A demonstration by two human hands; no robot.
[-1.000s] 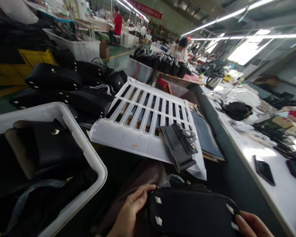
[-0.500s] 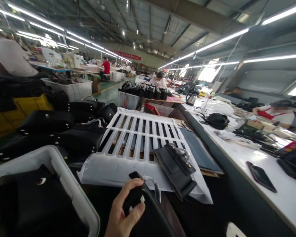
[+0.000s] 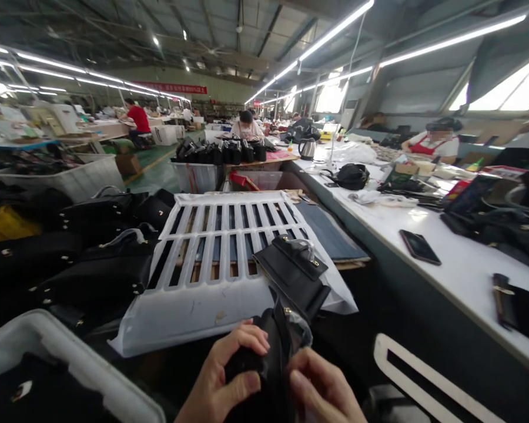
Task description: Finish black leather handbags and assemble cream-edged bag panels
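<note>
Low in the middle of the head view, a black handbag (image 3: 273, 335) with a plastic-wrapped handle is held between both of my hands. My left hand (image 3: 233, 370) wraps round the bag's left end, thumb and fingers closed on it. The fingers of my right hand (image 3: 320, 385) are pinched at the bag's right side, by its opening edge; their tips are partly hidden. Just beyond, another black handbag (image 3: 291, 270) with a wrapped handle lies tilted on a white slatted plastic crate (image 3: 203, 299).
Several black bags (image 3: 101, 270) are piled at left, behind a white bin (image 3: 74, 358). Along the right runs a white table (image 3: 379, 217) with a phone (image 3: 419, 247) and a kettle (image 3: 307, 148). A pale slotted board (image 3: 423, 376) juts in lower right. People sit working farther off.
My right hand has come into view and gripped the bag's right side. The bag in my left hand has turned more upright. The whole view has swung to the right.
</note>
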